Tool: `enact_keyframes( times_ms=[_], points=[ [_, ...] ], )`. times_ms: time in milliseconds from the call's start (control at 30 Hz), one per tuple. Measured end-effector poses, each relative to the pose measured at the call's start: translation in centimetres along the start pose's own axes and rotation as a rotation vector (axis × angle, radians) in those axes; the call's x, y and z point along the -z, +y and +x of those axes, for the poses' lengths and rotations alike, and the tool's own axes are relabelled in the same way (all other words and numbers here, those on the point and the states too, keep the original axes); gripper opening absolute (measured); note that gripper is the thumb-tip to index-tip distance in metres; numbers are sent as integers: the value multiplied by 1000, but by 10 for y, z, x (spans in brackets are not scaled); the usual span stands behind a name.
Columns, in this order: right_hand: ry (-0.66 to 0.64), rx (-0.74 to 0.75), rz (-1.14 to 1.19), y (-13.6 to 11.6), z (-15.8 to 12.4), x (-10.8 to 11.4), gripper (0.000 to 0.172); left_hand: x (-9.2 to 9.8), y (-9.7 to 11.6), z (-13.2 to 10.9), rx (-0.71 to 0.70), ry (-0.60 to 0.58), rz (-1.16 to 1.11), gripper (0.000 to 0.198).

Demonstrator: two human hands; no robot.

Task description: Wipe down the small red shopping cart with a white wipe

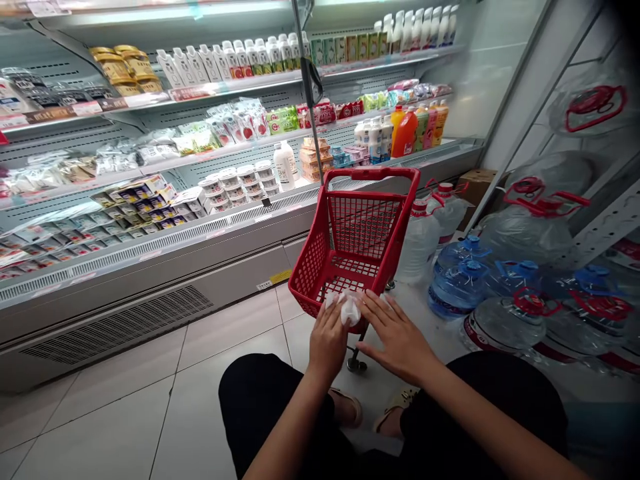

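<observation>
Over the near rim of a small red shopping cart (350,177) lies a crumpled white tissue (351,312). My left hand (329,337) presses its closed fingers on the tissue at the rim. Stretched out flat, with the thumb apart, my right hand (395,333) rests its fingertips at the tissue's right side and the cart's rim. The cart's basket has mesh walls and faces me. Part of the rim is hidden beneath both hands.
An open refrigerated display (240,230) with bottles, tubs and packs runs behind the cart. To the right, large water jugs (457,287) with blue caps and others with red handles crowd the floor. My knees flank the space below my hands on the tiled floor (115,400).
</observation>
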State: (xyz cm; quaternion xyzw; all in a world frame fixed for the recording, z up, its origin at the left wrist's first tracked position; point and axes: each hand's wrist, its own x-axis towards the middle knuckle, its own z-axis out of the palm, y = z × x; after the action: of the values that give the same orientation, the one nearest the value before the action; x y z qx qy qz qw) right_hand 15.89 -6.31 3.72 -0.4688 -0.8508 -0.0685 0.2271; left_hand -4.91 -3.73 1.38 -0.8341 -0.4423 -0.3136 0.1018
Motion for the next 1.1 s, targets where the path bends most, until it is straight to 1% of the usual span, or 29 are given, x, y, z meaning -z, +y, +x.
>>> enact_keyframes(
  times_ms=[67,133,167,233,300,333,400,500,567,633,700,733,833,900,967,1000,1067,1100],
  points=[
    [-22,59,6,-2,5,2,82,6,-6,-5,-34,-5,4,52],
    [-18,80,-15,7,12,5,79,16,-24,-11,-42,3,25,52],
    [-1,67,-33,15,16,6,77,21,-35,-13,-32,14,39,51],
    [40,17,-67,31,28,6,75,31,-55,-17,32,46,75,50],
    [61,-9,-80,42,40,4,75,36,-64,-18,115,73,106,48],
    [59,-6,-75,44,45,2,76,37,-63,-18,141,78,111,47],
    [40,8,-53,38,52,-3,81,35,-52,-16,153,77,99,48],
    [12,13,-26,14,54,-9,87,29,-26,-12,141,72,76,55],
    [8,36,-13,-1,52,-9,88,27,-17,-10,139,83,93,58],
    [0,91,4,-6,50,-5,85,30,-20,-9,121,101,130,59],
    [-8,126,6,1,50,1,83,38,-34,-12,98,113,172,59],
    [5,112,-7,8,50,5,82,42,-43,-14,90,118,194,59],
    [80,2,-78,33,49,15,77,56,-68,-24,98,137,261,59],
    [101,-22,-104,39,48,17,75,62,-78,-28,147,155,297,59],
    [98,-6,-97,32,47,15,81,62,-78,-27,202,172,313,59],
    [102,-3,-90,24,47,13,86,59,-73,-24,213,172,312,60],
    [114,-1,-79,6,48,9,92,49,-57,-13,186,156,291,61],
    [116,9,-77,-2,49,7,93,43,-47,-6,153,139,274,61]
  ],
)
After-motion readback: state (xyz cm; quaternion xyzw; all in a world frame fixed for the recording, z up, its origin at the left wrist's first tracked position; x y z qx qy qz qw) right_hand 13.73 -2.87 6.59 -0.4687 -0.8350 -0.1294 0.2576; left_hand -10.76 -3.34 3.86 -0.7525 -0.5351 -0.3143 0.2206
